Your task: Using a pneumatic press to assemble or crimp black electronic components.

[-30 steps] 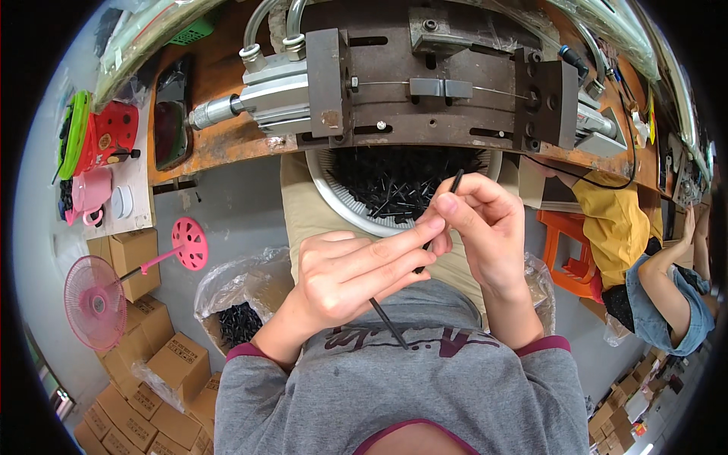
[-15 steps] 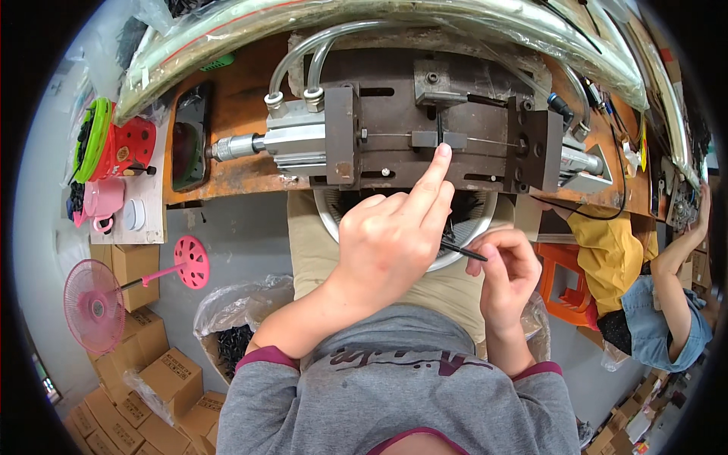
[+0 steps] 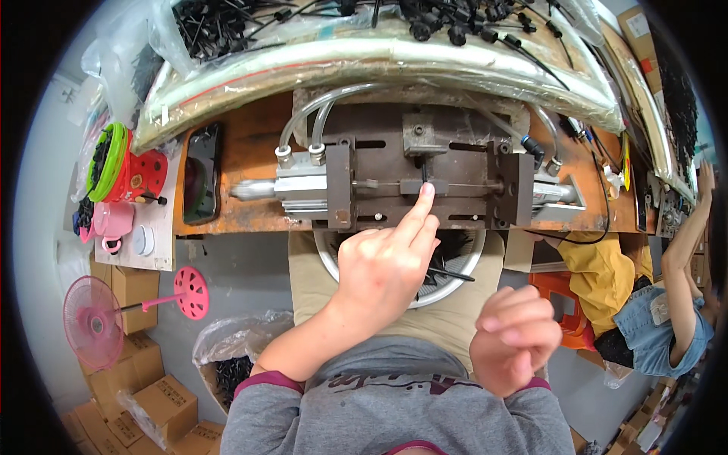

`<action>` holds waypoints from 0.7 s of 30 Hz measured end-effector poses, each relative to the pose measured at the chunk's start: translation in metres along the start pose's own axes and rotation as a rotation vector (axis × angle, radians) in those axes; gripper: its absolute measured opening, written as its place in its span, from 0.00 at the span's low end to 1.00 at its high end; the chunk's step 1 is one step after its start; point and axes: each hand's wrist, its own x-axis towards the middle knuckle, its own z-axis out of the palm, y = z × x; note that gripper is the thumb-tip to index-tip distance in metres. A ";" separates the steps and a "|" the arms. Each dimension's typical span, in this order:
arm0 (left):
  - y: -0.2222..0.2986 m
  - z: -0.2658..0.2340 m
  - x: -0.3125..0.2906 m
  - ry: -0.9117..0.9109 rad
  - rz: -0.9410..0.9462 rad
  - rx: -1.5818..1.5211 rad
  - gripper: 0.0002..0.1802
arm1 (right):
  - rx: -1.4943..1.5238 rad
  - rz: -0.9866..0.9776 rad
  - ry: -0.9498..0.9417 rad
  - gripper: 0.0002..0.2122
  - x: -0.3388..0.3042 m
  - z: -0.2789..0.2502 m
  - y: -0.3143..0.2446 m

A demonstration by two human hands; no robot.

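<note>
My left hand [image 3: 387,265] reaches over the metal fixture, its index finger stretched out onto a thin black piece [image 3: 425,168] standing at the small centre block [image 3: 409,186]. A slim black rod [image 3: 453,275] sticks out beneath that hand, seemingly gripped by its curled fingers, which hide the rod's other end. Off to the right, my right hand [image 3: 516,334] is raised above my lap, fingers loosely bent and thumb apart, with nothing visible in it. Below the fixture, a white-rimmed basin [image 3: 479,254] holding black pieces rests between my legs.
Silver cylinders [image 3: 302,188] with clear hoses flank the fixture on the wooden bench. A phone [image 3: 202,174], a pink cup [image 3: 114,220] and a red container [image 3: 148,173] lie left. Black parts [image 3: 455,30] are heaped behind. Another person [image 3: 660,318] works at right.
My right hand has let go of the black rod and moved right and down. The left index finger stays at the centre block. The whole view has tilted upward, showing more black parts.
</note>
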 end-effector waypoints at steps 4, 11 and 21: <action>-0.002 0.001 0.000 0.016 0.034 -0.024 0.12 | -0.076 -0.189 0.129 0.09 0.011 0.014 -0.005; -0.006 0.006 -0.008 0.095 0.041 -0.076 0.13 | -0.413 -0.138 -0.113 0.08 0.032 -0.015 0.000; -0.003 0.001 -0.069 -0.316 -0.041 -0.462 0.14 | -1.009 -0.189 0.012 0.11 0.163 -0.032 0.040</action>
